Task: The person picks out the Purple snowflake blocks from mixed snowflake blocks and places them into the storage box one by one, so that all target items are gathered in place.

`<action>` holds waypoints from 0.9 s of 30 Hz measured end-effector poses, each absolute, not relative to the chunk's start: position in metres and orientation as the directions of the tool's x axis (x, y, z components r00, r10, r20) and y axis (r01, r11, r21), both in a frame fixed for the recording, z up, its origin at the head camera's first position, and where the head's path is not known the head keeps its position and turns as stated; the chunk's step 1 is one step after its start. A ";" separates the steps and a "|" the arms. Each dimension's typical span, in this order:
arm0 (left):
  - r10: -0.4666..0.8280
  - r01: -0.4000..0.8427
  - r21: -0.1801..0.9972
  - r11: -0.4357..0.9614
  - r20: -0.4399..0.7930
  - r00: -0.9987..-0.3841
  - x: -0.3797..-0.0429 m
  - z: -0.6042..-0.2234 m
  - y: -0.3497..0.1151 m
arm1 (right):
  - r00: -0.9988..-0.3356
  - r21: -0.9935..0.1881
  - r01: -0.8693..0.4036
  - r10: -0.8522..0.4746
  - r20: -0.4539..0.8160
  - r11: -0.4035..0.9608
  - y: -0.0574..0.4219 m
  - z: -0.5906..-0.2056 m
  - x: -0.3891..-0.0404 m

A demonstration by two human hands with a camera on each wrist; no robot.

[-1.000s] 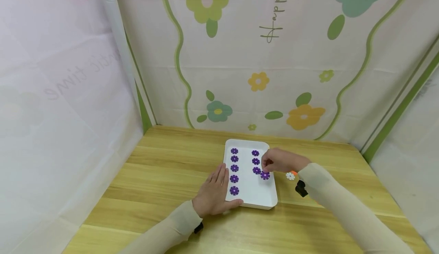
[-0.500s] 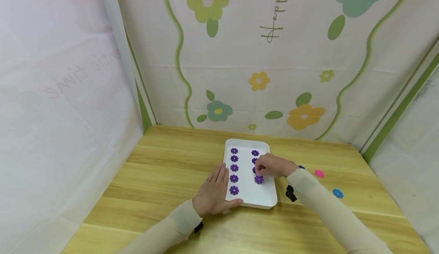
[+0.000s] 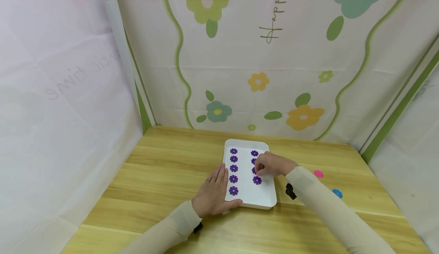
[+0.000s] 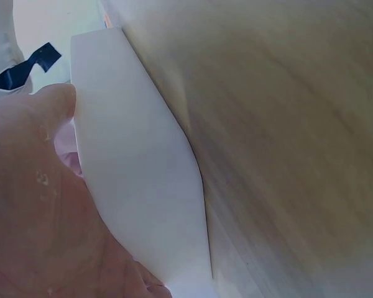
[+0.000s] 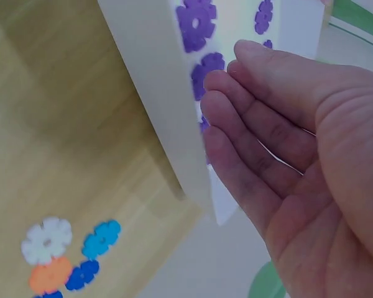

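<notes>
A shallow white tray [image 3: 249, 200] lies on the wooden table, bearing purple flower-shaped discs in two columns. My left hand [image 3: 213, 194] rests along the tray's left edge with straight fingers, its thumb lying at the near rim. In the left wrist view, the hand [image 4: 46, 205] lies against the white tray wall [image 4: 133, 143]. Over the right column is my right hand [image 3: 274, 164], its fingertips just above the lowest purple disc [image 3: 257, 180]. The right wrist view shows this hand [image 5: 286, 143] with loosely bent fingers and nothing between them.
Right of the tray, a pink disc [image 3: 318, 174] and a light blue disc [image 3: 337, 193] lie on the table. A white disc [image 5: 46, 241], an orange disc [image 5: 51, 275] and dark blue ones lie close together. A flower-printed curtain [image 3: 236, 56] hangs behind the table.
My right hand has moved left over the tray with a purple disc, set it at the bottom of the right column and let go. The left hand has stayed in place.
</notes>
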State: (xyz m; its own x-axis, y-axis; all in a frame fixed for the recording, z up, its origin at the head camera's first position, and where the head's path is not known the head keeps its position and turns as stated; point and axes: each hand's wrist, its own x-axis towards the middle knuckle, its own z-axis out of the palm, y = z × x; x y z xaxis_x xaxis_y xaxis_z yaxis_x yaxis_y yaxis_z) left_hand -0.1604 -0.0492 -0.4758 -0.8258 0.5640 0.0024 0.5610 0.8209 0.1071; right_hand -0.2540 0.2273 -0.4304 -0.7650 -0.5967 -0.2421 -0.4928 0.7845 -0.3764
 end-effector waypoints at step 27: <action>0.573 0.569 0.119 0.814 -0.001 -0.820 -0.164 -0.480 -0.048 | -0.814 -0.349 -0.451 -0.539 -0.217 0.821 0.365 -0.388 -0.203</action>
